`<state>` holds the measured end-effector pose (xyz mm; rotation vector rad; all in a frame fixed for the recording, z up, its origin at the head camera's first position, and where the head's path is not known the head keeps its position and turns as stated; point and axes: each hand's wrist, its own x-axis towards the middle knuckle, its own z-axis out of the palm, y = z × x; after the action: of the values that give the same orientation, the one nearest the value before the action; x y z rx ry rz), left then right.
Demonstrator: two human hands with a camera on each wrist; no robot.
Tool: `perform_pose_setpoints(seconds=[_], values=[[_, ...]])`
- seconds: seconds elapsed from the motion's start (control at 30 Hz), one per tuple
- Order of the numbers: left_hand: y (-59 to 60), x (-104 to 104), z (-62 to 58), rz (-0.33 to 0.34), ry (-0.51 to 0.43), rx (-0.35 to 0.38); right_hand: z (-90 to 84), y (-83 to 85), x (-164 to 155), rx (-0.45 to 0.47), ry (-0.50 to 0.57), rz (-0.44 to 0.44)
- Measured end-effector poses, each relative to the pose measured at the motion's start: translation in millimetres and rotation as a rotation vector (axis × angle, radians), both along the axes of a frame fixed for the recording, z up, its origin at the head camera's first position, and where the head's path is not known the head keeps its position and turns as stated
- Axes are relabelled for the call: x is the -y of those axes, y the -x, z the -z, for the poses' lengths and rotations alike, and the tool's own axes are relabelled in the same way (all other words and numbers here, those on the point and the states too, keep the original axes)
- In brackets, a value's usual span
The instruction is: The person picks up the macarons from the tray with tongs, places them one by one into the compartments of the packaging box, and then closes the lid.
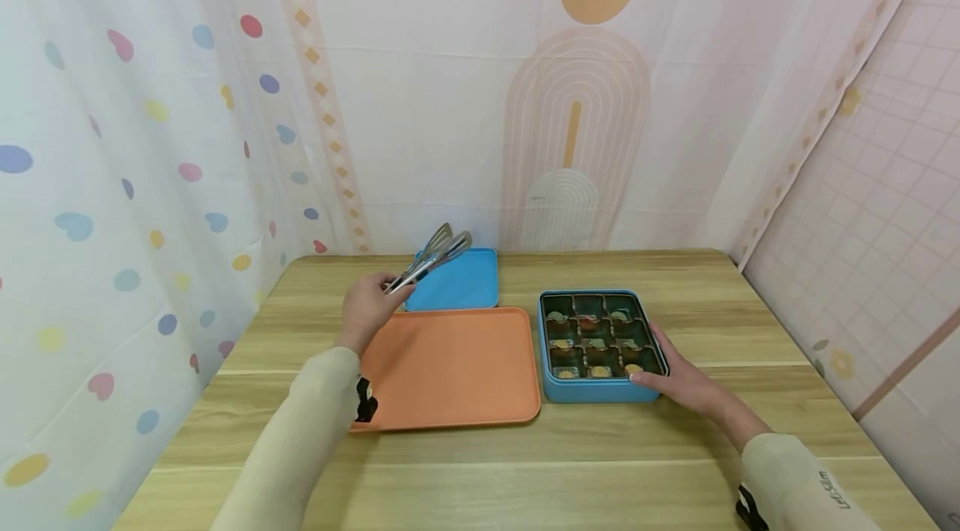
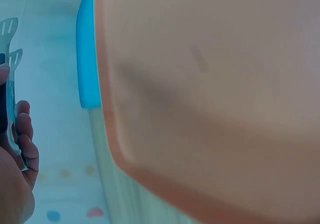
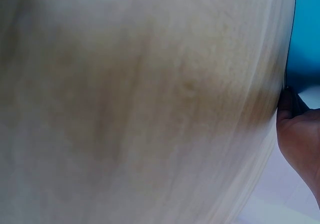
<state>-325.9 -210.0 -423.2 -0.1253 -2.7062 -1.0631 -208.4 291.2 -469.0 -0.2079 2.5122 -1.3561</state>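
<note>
Metal tongs point(image 1: 431, 257) with slotted ends are gripped in my left hand point(image 1: 367, 310), above the orange tray point(image 1: 457, 368). Their slotted tips point up and away, overlapping the blue tray point(image 1: 457, 281) in the head view. In the left wrist view, fingers curl round the handles of the tongs point(image 2: 11, 99). My right hand point(image 1: 686, 381) holds the near right corner of a blue square box point(image 1: 600, 391), thumb on the rim. Dark compartments inside the box each hold a small piece, some yellowish. In the right wrist view only part of the hand point(image 3: 302, 139) shows beside the box's blue wall point(image 3: 307, 34).
The wooden table point(image 1: 540, 473) carries both trays and the box. The blue tray lies behind the orange one, near the back edge. A patterned curtain point(image 1: 435, 97) hangs behind the table and along the left side.
</note>
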Motion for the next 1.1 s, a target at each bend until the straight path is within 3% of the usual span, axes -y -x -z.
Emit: perform_pose_setpoints(seconds=[0.27,0.57,0.9,1.1], values=[[-4.1,40.2,7.1,-0.133,0.024,-0.020,0.2,0.6,0.2,0.006,-0.007,0.010],[-17.5,86.6,13.6,-0.278,0.055,-0.010,-0.8,-0.7,2.0,0.007,-0.020,0.007],[-32.8,131.6,26.2,-0.359,0.076,0.031,-1.7,-0.1,2.2,-0.003,-0.024,0.008],[-40.1,148.6,34.5,-0.381,0.050,0.059,-1.4,-0.3,0.5,0.013,-0.039,0.018]])
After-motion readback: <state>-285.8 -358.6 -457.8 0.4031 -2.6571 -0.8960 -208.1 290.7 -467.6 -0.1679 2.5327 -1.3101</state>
